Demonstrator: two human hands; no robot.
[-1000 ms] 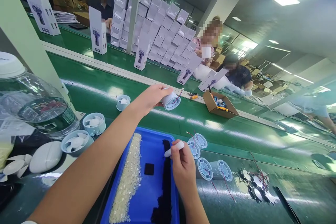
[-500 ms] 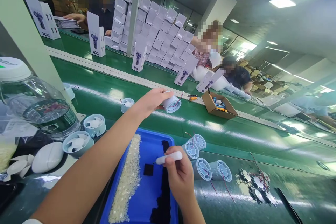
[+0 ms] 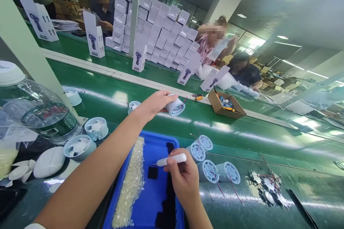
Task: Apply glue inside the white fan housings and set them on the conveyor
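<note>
While the left hand is gripping a light-blue plastic cylinder beyond the shallow blue plastic tray, the right hand is pinching a white pen-shaped plastic tool over the tray, apparently for finer control.

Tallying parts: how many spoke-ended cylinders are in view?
5: one spoke-ended cylinder in the left hand, four others, in two pairs, right of the blue tray; more may be hidden.

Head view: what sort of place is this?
Most likely a factory assembly and packing line: a long green work surface, stacked white boxes on its far side, and a blue tray of small parts near several wired cylinders.
</note>
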